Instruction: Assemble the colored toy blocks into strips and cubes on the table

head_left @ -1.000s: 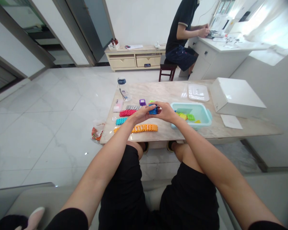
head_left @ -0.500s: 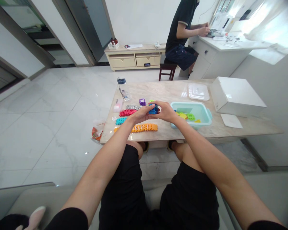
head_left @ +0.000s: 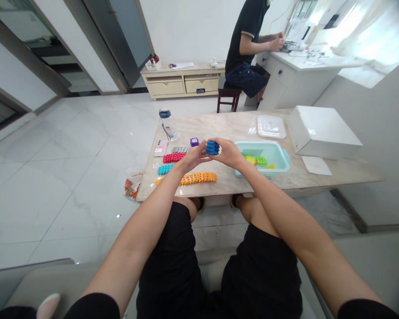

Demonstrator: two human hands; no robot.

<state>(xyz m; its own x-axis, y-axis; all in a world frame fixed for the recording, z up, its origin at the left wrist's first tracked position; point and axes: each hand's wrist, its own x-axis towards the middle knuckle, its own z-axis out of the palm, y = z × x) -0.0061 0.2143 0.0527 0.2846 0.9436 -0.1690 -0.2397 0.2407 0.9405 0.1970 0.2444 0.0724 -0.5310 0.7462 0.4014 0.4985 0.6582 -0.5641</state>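
A small blue block cube (head_left: 212, 147) sits pinched between both hands above the middle of a marble-topped desk (head_left: 239, 184), held clear of the surface. The left hand (head_left: 193, 157) closes its fingertips on the cube's left face, while the right hand (head_left: 228, 153) curls over the top and right side, thumb and fingers pressed against it. Just below the hands, a long orange strip of joined pieces (head_left: 193, 178) lies flat near the desk's front edge. To the left of it lie a teal strip (head_left: 165, 169), a red strip (head_left: 173, 157) and a grey strip (head_left: 180, 149), one behind the other, with a small purple cube (head_left: 194, 141) standing beyond them. A pink phone (head_left: 160, 148) rests at the left edge, near a clear water bottle with a dark cap (head_left: 167, 123). Just beside the right hand stands a pale green plastic tub (head_left: 279, 156) holding yellow and green pieces (head_left: 256, 160); its clear lid (head_left: 271, 127) lies behind it. A white box (head_left: 322, 133) occupies the right end of the desk, with a sheet of paper (head_left: 315, 165) in front of it. In the background, another person (head_left: 249, 48) sits on a dark stool (head_left: 228, 98) at a white counter (head_left: 306, 66), hands busy there.
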